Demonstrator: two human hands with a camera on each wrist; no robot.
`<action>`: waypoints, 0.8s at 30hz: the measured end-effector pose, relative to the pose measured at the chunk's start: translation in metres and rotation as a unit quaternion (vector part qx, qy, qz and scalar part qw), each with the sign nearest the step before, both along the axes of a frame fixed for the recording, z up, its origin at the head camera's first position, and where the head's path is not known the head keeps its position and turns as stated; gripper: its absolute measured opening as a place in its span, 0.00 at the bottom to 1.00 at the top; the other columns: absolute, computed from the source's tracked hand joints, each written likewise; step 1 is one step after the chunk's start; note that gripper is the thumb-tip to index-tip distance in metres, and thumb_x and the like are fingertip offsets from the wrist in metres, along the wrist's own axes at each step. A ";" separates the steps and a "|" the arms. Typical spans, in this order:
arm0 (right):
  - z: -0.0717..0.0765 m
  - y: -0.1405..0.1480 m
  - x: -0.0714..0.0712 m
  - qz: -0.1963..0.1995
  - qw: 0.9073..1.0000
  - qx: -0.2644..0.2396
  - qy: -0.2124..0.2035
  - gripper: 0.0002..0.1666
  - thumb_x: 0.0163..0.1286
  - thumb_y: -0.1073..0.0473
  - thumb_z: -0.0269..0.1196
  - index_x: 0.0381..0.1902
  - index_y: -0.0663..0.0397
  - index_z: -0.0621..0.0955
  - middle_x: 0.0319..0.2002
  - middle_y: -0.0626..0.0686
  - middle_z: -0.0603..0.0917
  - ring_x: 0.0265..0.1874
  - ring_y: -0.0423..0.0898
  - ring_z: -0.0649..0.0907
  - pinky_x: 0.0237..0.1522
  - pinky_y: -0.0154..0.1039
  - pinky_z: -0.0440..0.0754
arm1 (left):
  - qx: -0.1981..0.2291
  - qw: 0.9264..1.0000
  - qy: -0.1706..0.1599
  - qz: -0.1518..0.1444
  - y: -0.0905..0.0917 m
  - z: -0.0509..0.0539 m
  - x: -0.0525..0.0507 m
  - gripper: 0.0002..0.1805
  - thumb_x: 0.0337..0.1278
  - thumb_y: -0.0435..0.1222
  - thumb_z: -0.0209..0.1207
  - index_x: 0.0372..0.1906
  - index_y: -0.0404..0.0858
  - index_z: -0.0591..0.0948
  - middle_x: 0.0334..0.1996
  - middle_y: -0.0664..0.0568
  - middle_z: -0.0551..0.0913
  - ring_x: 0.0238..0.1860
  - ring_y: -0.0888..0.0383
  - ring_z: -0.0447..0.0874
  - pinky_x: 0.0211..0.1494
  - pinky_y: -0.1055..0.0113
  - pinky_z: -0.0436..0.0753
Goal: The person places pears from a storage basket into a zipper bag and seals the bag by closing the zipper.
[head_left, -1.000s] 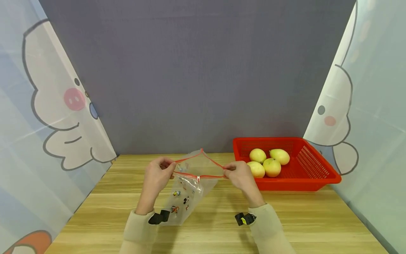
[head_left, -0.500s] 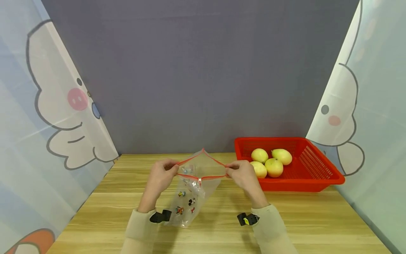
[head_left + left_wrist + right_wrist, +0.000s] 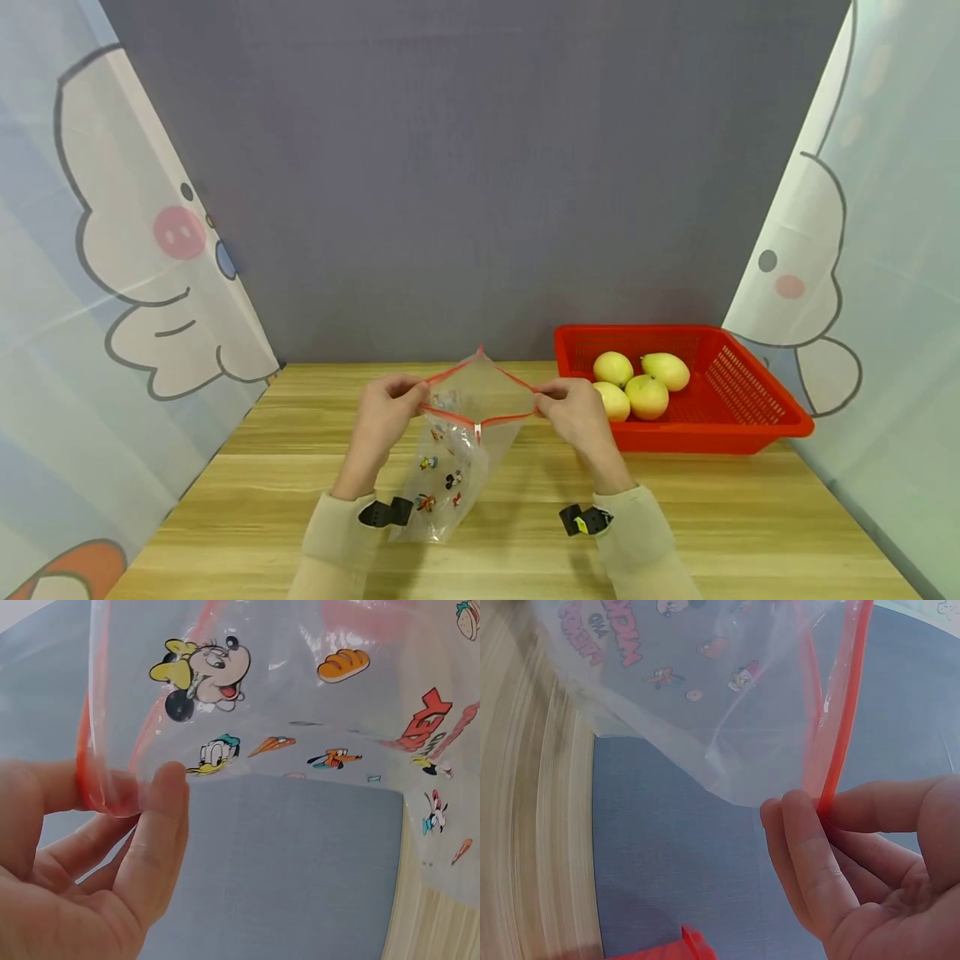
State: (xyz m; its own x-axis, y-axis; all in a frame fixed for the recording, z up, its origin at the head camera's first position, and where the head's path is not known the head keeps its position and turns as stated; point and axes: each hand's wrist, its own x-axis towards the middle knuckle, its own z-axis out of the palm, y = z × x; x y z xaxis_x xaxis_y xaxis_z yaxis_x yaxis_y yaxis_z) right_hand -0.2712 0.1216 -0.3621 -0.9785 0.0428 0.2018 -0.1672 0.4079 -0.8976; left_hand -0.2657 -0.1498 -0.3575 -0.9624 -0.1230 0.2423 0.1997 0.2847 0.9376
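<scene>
A clear zipper bag (image 3: 442,479) printed with small cartoon characters hangs between my hands, its red-edged mouth spread into a diamond. A white zipper slider (image 3: 477,430) sits on the near edge of the mouth. My left hand (image 3: 386,421) pinches the left corner between thumb and fingers; in the left wrist view the red strip (image 3: 84,765) runs into that grip. On the other side, my right hand (image 3: 577,417) pinches the right corner, and the right wrist view shows its fingertips (image 3: 799,806) against the red strip. Nothing is visible inside the bag.
Right of my right hand stands a red plastic basket (image 3: 720,429) with several yellow-green fruits (image 3: 647,397) on its left side. A wood-grain table (image 3: 247,500) lies beneath, with a grey panel (image 3: 480,183) behind and printed curtains (image 3: 885,250) at both sides.
The mouth of the bag has spread wider, its near edge dipping lower into a diamond. My left hand has shifted slightly right; both hands keep their pinch.
</scene>
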 end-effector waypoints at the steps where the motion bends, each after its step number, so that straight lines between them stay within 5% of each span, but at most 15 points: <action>1: 0.000 0.000 0.000 0.000 1.000 -0.002 0.003 0.09 0.66 0.66 0.66 0.42 0.63 0.89 0.36 0.57 0.90 0.34 0.52 0.89 0.37 0.39 0.85 | 0.003 1.000 0.002 0.000 0.001 -0.001 0.000 0.09 0.67 0.33 0.62 0.44 0.30 0.87 0.35 0.42 0.86 0.31 0.55 0.83 0.39 0.65 0.86; 24: -0.003 -0.011 0.002 0.021 0.999 -0.008 0.025 0.06 0.67 0.67 0.66 0.40 0.63 0.89 0.31 0.56 0.89 0.29 0.48 0.88 0.34 0.38 0.85 | 0.032 0.998 0.041 0.021 0.007 -0.004 -0.001 0.07 0.69 0.32 0.59 0.40 0.32 0.86 0.34 0.41 0.86 0.26 0.56 0.81 0.31 0.68 0.83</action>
State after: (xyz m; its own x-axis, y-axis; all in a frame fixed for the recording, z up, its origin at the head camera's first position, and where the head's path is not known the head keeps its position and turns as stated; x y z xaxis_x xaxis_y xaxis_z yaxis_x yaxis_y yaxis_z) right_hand -0.2689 0.1107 -0.3647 -0.9681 0.0050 0.2505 -0.2293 0.3853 -0.8939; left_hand -0.2668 -0.1425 -0.3617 -0.9335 -0.1795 0.3104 0.2657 0.2348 0.9350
